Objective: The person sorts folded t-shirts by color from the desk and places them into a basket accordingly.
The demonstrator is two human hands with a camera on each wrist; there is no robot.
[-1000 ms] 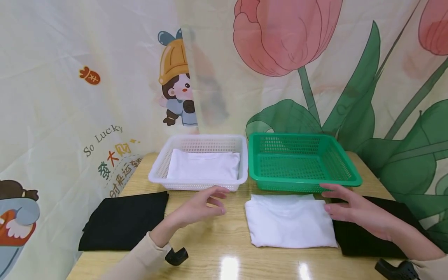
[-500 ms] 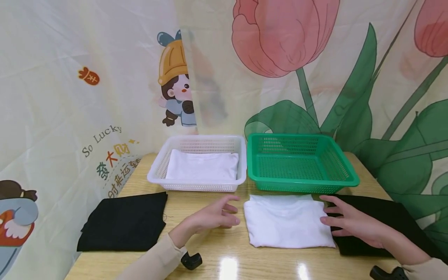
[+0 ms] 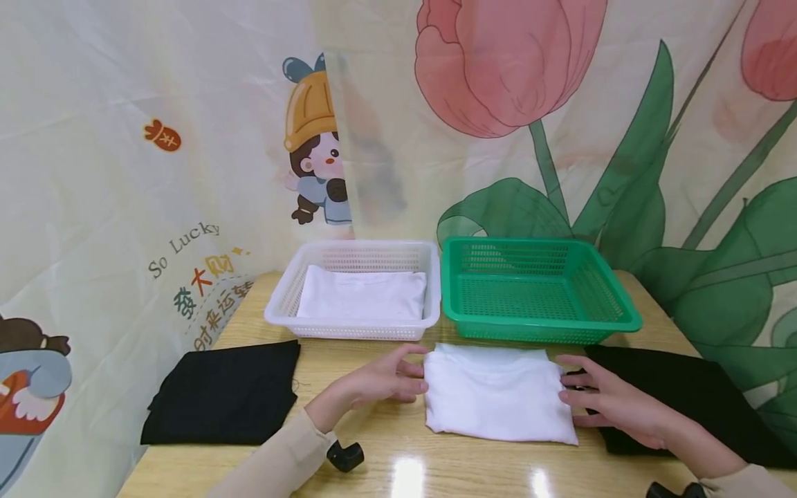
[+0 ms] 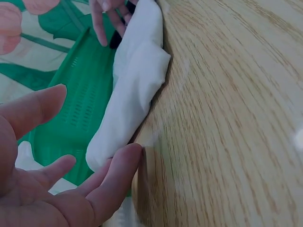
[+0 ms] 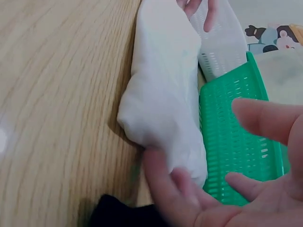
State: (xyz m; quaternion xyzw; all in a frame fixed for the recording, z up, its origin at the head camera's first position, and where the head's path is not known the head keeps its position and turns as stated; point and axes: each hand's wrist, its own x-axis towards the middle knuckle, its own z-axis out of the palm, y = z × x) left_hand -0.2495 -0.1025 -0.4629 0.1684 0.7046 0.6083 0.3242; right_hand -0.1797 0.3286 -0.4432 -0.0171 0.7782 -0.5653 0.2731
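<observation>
White cloth (image 3: 498,395) | left grip (image 3: 387,377), 9 o'clock; right grip (image 3: 625,407), 3 o'clock: both loosely spread, clasping nothing | best squeeze evenly, sparing folds

Looks like an indoor corner, screened off by a hanging fabric backdrop (image 3: 380,83) printed with a pink tulip (image 3: 510,66), a cartoon figure (image 3: 320,149) and "So Lucky" lettering (image 3: 189,236), and furnished with a glossy wood-grain worktop (image 3: 473,467). Hard to class firmly as home or workshop.
</observation>
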